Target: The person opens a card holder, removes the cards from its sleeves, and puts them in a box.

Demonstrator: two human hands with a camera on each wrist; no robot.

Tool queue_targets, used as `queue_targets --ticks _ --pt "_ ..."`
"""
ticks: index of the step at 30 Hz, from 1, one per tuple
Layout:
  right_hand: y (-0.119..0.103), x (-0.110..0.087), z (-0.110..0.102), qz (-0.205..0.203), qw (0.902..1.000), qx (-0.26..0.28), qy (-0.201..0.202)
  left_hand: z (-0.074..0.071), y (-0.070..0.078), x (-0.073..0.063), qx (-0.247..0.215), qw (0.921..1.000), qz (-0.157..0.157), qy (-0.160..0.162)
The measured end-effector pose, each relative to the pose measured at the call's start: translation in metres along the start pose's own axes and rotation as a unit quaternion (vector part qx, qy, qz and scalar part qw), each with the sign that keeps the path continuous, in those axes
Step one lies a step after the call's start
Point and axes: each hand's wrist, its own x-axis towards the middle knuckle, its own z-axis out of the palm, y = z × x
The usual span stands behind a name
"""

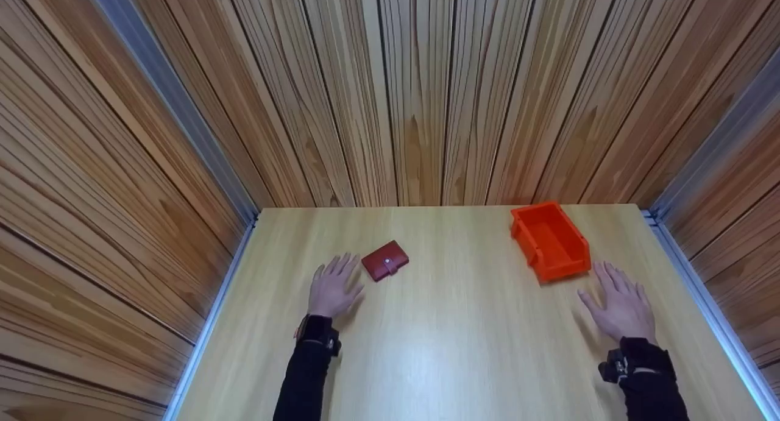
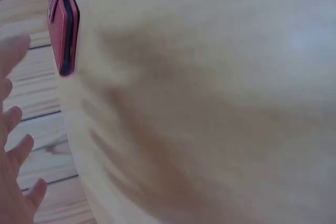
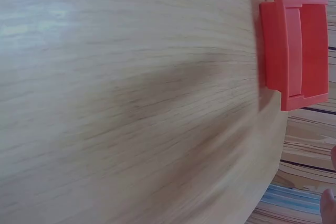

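A dark red snap wallet (image 1: 385,261) lies on the table, its strap fastened by a round metal snap. My left hand (image 1: 332,287) hovers just left of it with fingers spread, holding nothing. In the left wrist view the wallet (image 2: 64,30) shows its dark inner edge, with the fingers (image 2: 21,150) at the frame's left side. An orange plastic bin (image 1: 551,241) stands at the back right, open at the top. Close to its near right corner, my right hand (image 1: 623,305) has its fingers extended and holds nothing. The right wrist view shows the bin (image 3: 294,51) from its front.
The light wooden table (image 1: 451,323) reaches back to a wood-plank wall (image 1: 420,104). Metal rails (image 1: 207,317) run along its left and right sides, with plank walls beyond. Wrist-worn cameras (image 1: 615,366) sit on both black sleeves.
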Motion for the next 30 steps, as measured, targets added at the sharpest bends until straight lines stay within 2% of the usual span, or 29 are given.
queue_targets --ticks 3,9,13,18,26,30 --pt "-0.002 -0.003 0.004 -0.002 1.0 0.003 -0.001 0.006 0.007 0.008 -0.009 0.9998 -0.008 -0.012" --pt "-0.014 -0.007 0.017 0.001 0.9997 -0.006 -0.024 0.026 0.021 0.015 -0.07 0.9969 -0.02 -0.03" --pt "-0.029 -0.003 0.028 0.011 0.9989 -0.003 -0.046 0.037 0.026 0.015 -0.081 0.9965 -0.018 -0.012" --pt "-0.052 0.008 0.039 0.013 0.9978 0.003 -0.065 0.041 0.036 0.018 -0.076 0.997 -0.009 0.012" --pt "-0.079 0.022 0.053 -0.027 0.9977 0.018 -0.06 0.049 0.074 0.027 -0.104 0.9943 0.02 -0.013" --pt "-0.09 0.029 0.058 -0.029 0.9973 0.024 -0.064 0.049 0.092 0.032 -0.108 0.9936 0.025 -0.023"
